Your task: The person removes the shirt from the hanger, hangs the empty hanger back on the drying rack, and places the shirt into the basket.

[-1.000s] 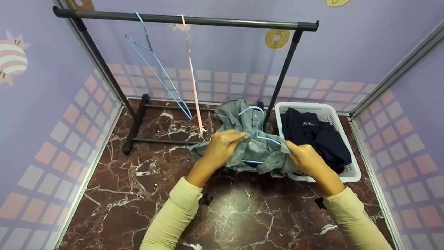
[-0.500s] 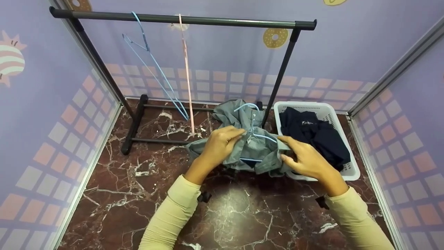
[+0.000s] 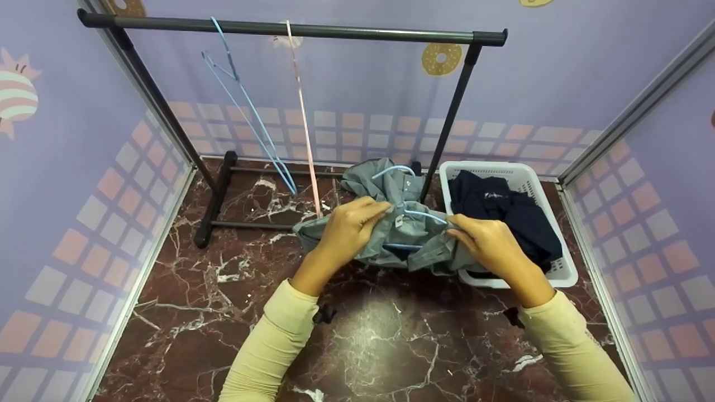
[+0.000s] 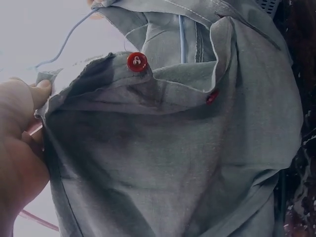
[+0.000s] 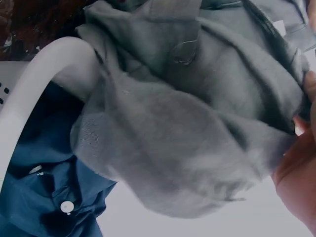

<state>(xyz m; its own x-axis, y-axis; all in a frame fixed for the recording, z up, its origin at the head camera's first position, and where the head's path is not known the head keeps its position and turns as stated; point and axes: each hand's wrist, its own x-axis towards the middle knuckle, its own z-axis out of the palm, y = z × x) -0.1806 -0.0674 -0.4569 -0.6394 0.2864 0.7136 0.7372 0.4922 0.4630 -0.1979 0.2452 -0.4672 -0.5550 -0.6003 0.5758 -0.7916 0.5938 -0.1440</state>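
The black garment rack (image 3: 357, 32) is set against the patterned wall. The white basket (image 3: 491, 166) is placed near its right end, filled with navy clothing (image 3: 497, 206). Between the two, the grey shirt (image 3: 410, 229) is held up, its light blue hanger (image 3: 425, 215) partly covered by fabric. Its cloth is pinched between thumb and curled fingers by the left hand (image 3: 349, 229) and, on the opposite side, likewise by the right hand (image 3: 491, 240). A red button (image 4: 137, 61) is seen on the shirt.
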